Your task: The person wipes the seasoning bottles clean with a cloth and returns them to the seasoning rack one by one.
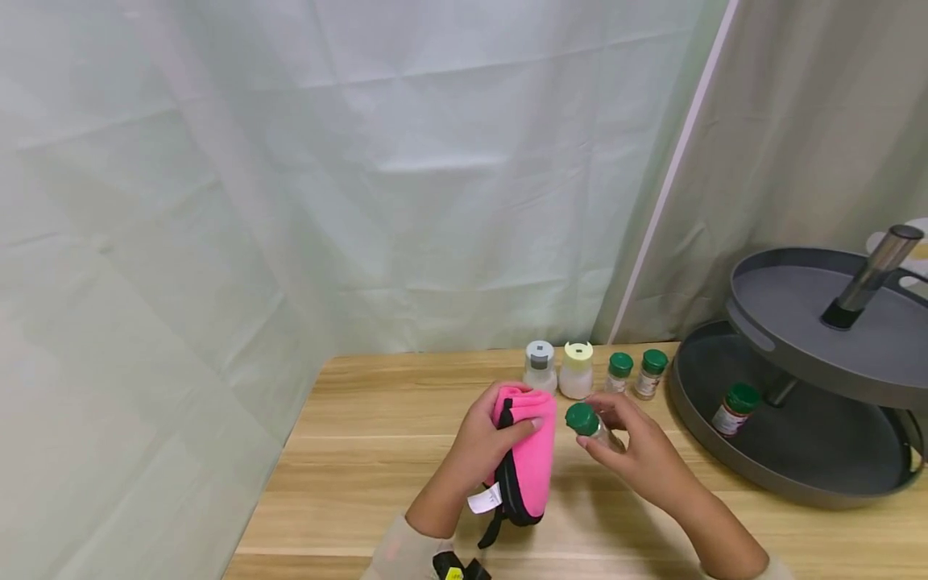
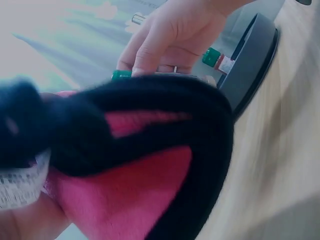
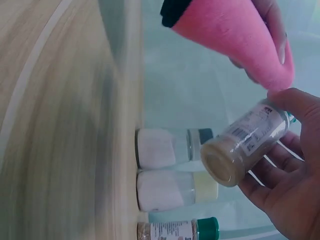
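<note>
My left hand (image 1: 482,447) grips a folded pink cloth (image 1: 535,463) with black edging and a white tag, its thumb across the front. Beside it, my right hand (image 1: 641,455) holds a spice jar (image 1: 582,420) with a green cap, tilted above the table. In the right wrist view the clear jar (image 3: 247,142) shows a printed label and pale brown contents, pinched between thumb and fingers. The cloth's upper end comes right up to the capped end of the jar there. Much of my left hand is hidden behind the cloth in the left wrist view.
Behind the hands stand a grey-lidded shaker (image 1: 540,366), a yellow-lidded shaker (image 1: 577,370) and two green-capped jars, one of them a spice jar (image 1: 651,373). At right is a grey two-tier round tray (image 1: 783,483) with another green-capped jar (image 1: 735,408) on its lower level. A pale curtain (image 1: 435,201) hangs behind.
</note>
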Demonstrator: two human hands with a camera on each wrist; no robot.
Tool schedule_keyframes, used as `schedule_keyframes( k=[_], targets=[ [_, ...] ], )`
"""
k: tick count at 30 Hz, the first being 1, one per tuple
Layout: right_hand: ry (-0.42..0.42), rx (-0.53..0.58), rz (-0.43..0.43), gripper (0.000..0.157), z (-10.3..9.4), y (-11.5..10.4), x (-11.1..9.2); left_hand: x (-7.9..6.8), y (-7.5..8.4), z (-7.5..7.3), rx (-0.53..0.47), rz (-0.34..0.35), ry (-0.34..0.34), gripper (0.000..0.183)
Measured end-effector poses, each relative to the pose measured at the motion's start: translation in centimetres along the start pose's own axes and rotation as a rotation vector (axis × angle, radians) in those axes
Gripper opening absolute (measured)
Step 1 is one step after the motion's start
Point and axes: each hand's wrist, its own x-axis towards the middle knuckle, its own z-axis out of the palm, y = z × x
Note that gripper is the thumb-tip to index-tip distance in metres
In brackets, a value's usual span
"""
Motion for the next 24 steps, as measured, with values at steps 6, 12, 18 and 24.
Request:
schedule_keyframes(
  k=[6, 12, 18, 24],
  targets=[
    [-0.006, 0.000, -0.005, 0.040, 0.39, -0.56, 0.14, -0.17, 0.10, 0.21, 0.129, 0.011, 0.012, 0.038],
    [0.021, -0.032, -0.003, 0.041, 0.53, -0.68, 0.20, -0.22, 0.14, 0.41, 0.192, 0.040, 0.005, 0.037],
    [0.040, -0.096, -0.020, 0.044, 0.72, -0.54, 0.25, -0.19, 0.13, 0.49, 0.237, 0.061, -0.014, 0.034],
    [0.038, -0.122, -0.018, 0.044, 0.98, -0.25, 0.20, -0.34, 0.09, 0.55, 0.278, 0.096, -0.027, 0.033]
  ],
)
